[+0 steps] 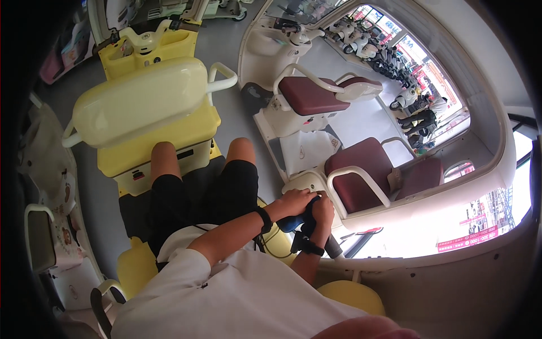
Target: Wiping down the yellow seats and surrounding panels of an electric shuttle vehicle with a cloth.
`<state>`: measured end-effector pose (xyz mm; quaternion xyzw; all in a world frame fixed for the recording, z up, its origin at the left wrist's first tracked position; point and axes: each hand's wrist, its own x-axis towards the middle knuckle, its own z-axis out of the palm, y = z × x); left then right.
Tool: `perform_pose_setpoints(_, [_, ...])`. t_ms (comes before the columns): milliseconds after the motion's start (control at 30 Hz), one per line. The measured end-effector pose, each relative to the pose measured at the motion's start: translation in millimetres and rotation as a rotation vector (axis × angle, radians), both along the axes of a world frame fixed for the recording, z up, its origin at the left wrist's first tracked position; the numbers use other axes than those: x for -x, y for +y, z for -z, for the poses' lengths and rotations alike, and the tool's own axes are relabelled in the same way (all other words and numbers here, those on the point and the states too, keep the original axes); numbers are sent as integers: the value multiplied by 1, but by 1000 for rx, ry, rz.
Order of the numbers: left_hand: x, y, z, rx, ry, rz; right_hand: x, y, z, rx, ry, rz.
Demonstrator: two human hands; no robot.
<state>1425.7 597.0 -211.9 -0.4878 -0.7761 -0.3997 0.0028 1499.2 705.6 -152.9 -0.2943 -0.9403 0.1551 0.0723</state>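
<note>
My left hand (296, 203) reaches across to my right side, fingers curled over the top of a dark blue and black object (289, 223). My right hand (323, 210) is closed round its upright part, next to the left. The exact kind of object is hard to tell, since both hands cover much of it. Just beyond my hands lies the white side body (302, 182) of the neighbouring vehicle with maroon seats. A black ribbed handle grip (333, 247) is close below my right wrist. Dark bands circle both wrists, and a thin black cable (276, 254) loops beside the left forearm.
I sit on a yellow seat, facing a yellow seat box (164, 144) with a pale yellow backrest (141, 101). Maroon seats (358, 169) with white armrests (361, 183) stand at my right. White vehicle parts (62, 254) line the left. Parked scooters (361, 45) show through the window.
</note>
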Motion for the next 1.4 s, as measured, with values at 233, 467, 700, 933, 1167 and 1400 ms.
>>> perform_pose_setpoints(233, [8,-6,19,334,16,-50,-11,28,10,178,-65,-181])
perform_pose_setpoints(467, [-11,-9,-35,468,63,245,-44,19,-64,110,-102,-88])
perform_pose_setpoints(700, [11,-2,-5,376,-252,104,4,1,-7,98,-383,69])
perform_pose_setpoints(933, [7,-36,-15,425,-318,8,10,-29,-17,38,-339,13])
perform_pose_setpoints(1167, [13,-52,-22,303,-89,180,9,-38,25,-343,3,65])
perform_pose_setpoints(1400, [6,-9,-24,478,-190,265,20,13,56,-227,-116,74])
